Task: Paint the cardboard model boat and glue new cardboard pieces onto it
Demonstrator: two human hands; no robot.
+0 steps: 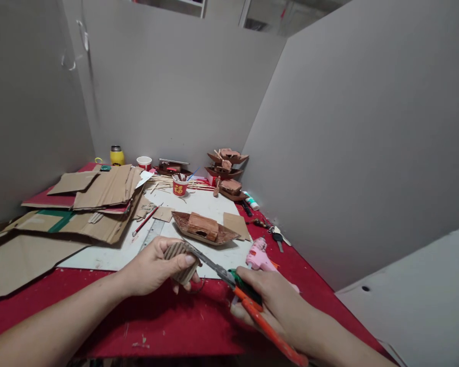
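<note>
My left hand [156,267] is closed around a small curved piece of corrugated cardboard [181,255], held just above the red table [164,321]. My right hand [270,300] grips scissors [229,278] with orange and green handles. Their blades point left and meet the edge of the cardboard piece. Just beyond the hands a brown cardboard boat model [204,228] lies on a white mat [199,204].
A pink glue gun [258,255] lies right of the scissors. A metal ruler [152,233], a red pencil [145,220], stacked cardboard sheets [99,199], a red cup [179,185] with sticks, more stacked boat models [227,173], keys [276,235] and grey partition walls surround the table.
</note>
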